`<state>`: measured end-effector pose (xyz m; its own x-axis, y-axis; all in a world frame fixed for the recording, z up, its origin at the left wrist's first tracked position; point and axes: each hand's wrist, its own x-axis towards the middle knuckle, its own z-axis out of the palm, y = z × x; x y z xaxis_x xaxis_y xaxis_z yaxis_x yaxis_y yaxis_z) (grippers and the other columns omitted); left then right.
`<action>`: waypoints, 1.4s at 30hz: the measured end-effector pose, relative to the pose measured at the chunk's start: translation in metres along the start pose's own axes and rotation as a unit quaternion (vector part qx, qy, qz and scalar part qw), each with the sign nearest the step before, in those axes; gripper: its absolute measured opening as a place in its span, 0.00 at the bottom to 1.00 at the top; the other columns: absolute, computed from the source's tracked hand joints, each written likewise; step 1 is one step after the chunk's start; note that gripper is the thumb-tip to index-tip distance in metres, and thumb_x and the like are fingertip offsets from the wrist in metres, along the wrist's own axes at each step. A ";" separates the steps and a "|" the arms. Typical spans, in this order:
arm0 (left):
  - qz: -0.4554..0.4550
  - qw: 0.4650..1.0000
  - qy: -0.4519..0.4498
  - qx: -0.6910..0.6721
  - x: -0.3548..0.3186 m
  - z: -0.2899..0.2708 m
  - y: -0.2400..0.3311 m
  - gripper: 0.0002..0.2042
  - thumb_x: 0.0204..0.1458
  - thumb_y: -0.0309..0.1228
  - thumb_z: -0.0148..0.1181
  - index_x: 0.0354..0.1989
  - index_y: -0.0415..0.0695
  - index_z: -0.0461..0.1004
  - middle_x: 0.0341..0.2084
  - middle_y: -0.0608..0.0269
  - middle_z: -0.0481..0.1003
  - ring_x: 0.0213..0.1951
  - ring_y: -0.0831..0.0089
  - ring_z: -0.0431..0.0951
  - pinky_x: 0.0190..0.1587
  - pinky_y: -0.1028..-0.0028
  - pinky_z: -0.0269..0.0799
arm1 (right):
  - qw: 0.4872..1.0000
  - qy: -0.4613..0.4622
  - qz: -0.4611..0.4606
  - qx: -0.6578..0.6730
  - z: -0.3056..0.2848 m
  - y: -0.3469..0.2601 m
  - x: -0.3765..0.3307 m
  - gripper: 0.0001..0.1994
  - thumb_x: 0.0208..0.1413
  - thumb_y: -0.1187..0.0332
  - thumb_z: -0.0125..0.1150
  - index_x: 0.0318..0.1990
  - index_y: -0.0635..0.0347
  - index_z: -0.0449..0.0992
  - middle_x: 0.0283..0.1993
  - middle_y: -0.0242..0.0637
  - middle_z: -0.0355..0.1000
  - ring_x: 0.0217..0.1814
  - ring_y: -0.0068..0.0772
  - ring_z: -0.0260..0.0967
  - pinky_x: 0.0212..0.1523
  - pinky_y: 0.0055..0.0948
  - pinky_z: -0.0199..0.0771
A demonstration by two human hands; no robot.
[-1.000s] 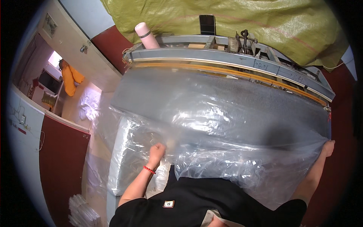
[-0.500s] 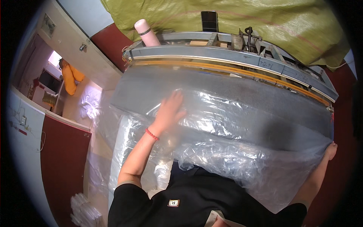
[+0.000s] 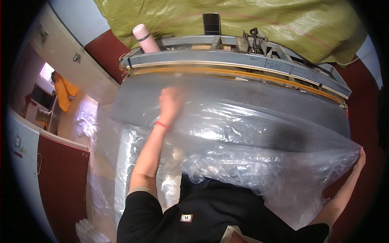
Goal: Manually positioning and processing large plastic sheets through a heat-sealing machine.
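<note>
A large sheet of clear plastic film [image 3: 243, 141] lies spread over a wide grey bed [image 3: 259, 93] in front of me. My left hand [image 3: 170, 102] reaches far forward and rests on the film near the bed's far left part; it is blurred, and I cannot tell whether the fingers pinch the film. A red band circles that wrist. My right hand [image 3: 360, 157] is at the far right edge, gripping the film's corner and holding it out taut.
A long metal machine bar [image 3: 243, 65] with an orange strip runs along the bed's far side. A pink bottle [image 3: 145, 38] and a dark phone [image 3: 211, 23] stand behind it. Yellow-green woven cloth [image 3: 243, 20] hangs beyond. More folded film [image 3: 121, 170] sits at lower left.
My left hand has moved from near my body forward across the film toward the machine bar. The right hand has stayed at the film's right corner.
</note>
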<state>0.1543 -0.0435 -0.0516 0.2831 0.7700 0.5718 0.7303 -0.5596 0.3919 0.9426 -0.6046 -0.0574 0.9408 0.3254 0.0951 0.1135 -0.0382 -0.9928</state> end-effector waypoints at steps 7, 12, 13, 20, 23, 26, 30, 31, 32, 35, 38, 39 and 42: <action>-0.243 0.860 0.177 -0.413 0.031 0.005 -0.006 0.06 0.52 0.32 0.45 0.31 0.44 0.65 0.20 0.72 0.62 0.25 0.82 0.61 0.27 0.79 0.61 | 0.948 0.203 -0.132 -0.208 0.122 -0.037 0.017 0.12 0.52 0.65 0.48 0.29 0.61 0.77 0.25 0.31 0.71 0.29 0.31 0.67 0.32 0.30 0.66; -0.267 0.910 0.151 -0.278 0.061 0.032 -0.124 0.06 0.51 0.31 0.46 0.25 0.44 0.64 0.16 0.74 0.60 0.20 0.83 0.59 0.23 0.82 0.57 | 0.872 0.197 -0.346 -0.285 0.268 0.026 0.032 0.14 0.54 0.60 0.47 0.32 0.63 0.71 0.32 0.43 0.70 0.36 0.37 0.67 0.39 0.33 0.65; -0.233 0.929 0.191 -0.217 0.065 0.033 -0.147 0.06 0.51 0.30 0.47 0.24 0.44 0.64 0.16 0.74 0.60 0.20 0.84 0.58 0.22 0.83 0.55 | 0.931 0.156 -0.254 -0.212 0.300 0.033 0.025 0.11 0.54 0.63 0.50 0.30 0.62 0.70 0.26 0.36 0.68 0.30 0.30 0.65 0.35 0.30 0.65; -0.224 0.895 0.149 -0.355 0.094 0.052 -0.175 0.07 0.50 0.30 0.54 0.24 0.45 0.64 0.16 0.76 0.61 0.18 0.87 0.57 0.20 0.85 0.52 | 0.961 0.170 -0.169 -0.140 0.339 0.030 0.039 0.08 0.50 0.66 0.57 0.27 0.61 0.68 0.20 0.32 0.66 0.21 0.20 0.62 0.26 0.22 0.65; -0.187 0.888 0.194 -0.372 0.092 0.053 -0.176 0.07 0.50 0.30 0.54 0.23 0.46 0.64 0.16 0.75 0.61 0.18 0.86 0.57 0.20 0.85 0.52 | 0.951 0.208 -0.184 -0.137 0.348 0.032 0.039 0.08 0.50 0.67 0.56 0.28 0.61 0.67 0.19 0.34 0.67 0.19 0.21 0.63 0.23 0.22 0.65; -0.241 0.884 0.206 -0.343 0.093 0.050 -0.158 0.06 0.51 0.29 0.52 0.25 0.44 0.62 0.18 0.73 0.63 0.19 0.85 0.59 0.22 0.85 0.56 | 0.963 0.213 -0.148 -0.073 0.343 0.025 0.035 0.07 0.51 0.68 0.53 0.31 0.62 0.65 0.19 0.36 0.67 0.17 0.23 0.64 0.19 0.23 0.65; -0.262 0.831 0.262 -0.416 0.093 0.045 -0.158 0.05 0.53 0.28 0.47 0.29 0.41 0.63 0.21 0.67 0.66 0.21 0.80 0.66 0.25 0.81 0.67 | 0.976 0.194 -0.103 0.010 0.344 0.010 0.023 0.07 0.54 0.68 0.49 0.35 0.61 0.63 0.20 0.37 0.68 0.13 0.24 0.62 0.14 0.22 0.62; -0.263 0.832 0.270 -0.408 0.088 0.036 -0.173 0.05 0.53 0.28 0.47 0.29 0.41 0.63 0.21 0.67 0.66 0.21 0.80 0.66 0.25 0.81 0.67 | 0.975 0.197 -0.098 0.020 0.351 0.005 0.018 0.07 0.54 0.67 0.48 0.35 0.61 0.63 0.20 0.37 0.68 0.13 0.24 0.62 0.14 0.21 0.61; -0.270 0.830 0.234 -0.430 0.083 0.026 -0.190 0.05 0.53 0.28 0.45 0.31 0.39 0.63 0.23 0.65 0.67 0.23 0.78 0.67 0.26 0.79 0.69 | 0.978 0.188 -0.091 0.013 0.360 0.001 0.013 0.09 0.55 0.64 0.47 0.34 0.60 0.63 0.21 0.37 0.68 0.14 0.24 0.62 0.13 0.21 0.60; -0.332 0.806 0.185 -0.453 0.094 0.025 -0.140 0.10 0.54 0.32 0.44 0.35 0.38 0.65 0.21 0.63 0.68 0.21 0.77 0.68 0.23 0.79 0.68 | 0.982 0.163 -0.094 0.000 0.334 0.003 0.014 0.11 0.55 0.62 0.49 0.31 0.61 0.66 0.21 0.35 0.68 0.17 0.22 0.64 0.18 0.21 0.62; -0.314 0.916 -0.080 -0.236 0.085 -0.015 -0.133 0.19 0.55 0.44 0.42 0.22 0.42 0.68 0.10 0.72 0.62 0.13 0.81 0.62 0.16 0.81 0.56 | 0.993 0.024 -0.094 -0.064 0.322 -0.013 -0.001 0.13 0.52 0.61 0.53 0.30 0.64 0.72 0.23 0.33 0.69 0.24 0.20 0.65 0.26 0.20 0.65; -0.319 0.917 -0.069 -0.230 0.077 -0.028 -0.147 0.19 0.55 0.44 0.42 0.22 0.42 0.68 0.10 0.72 0.62 0.13 0.81 0.62 0.16 0.81 0.56 | 0.994 0.013 -0.095 -0.057 0.323 -0.023 -0.011 0.13 0.52 0.61 0.53 0.30 0.64 0.72 0.23 0.33 0.69 0.24 0.20 0.65 0.26 0.20 0.65; -0.191 0.966 -0.132 -0.110 0.062 -0.048 -0.152 0.16 0.54 0.41 0.46 0.19 0.45 0.66 0.11 0.76 0.59 0.15 0.85 0.57 0.17 0.81 0.52 | 0.975 0.031 -0.149 -0.162 0.287 -0.034 -0.025 0.14 0.49 0.61 0.57 0.33 0.65 0.77 0.28 0.33 0.73 0.30 0.19 0.67 0.34 0.20 0.66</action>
<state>0.0317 0.0746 -0.0413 0.1891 0.9684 0.1629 0.6713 -0.2486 0.6983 0.8236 -0.3403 -0.0468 0.8672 0.3104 0.3893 0.4697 -0.2506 -0.8465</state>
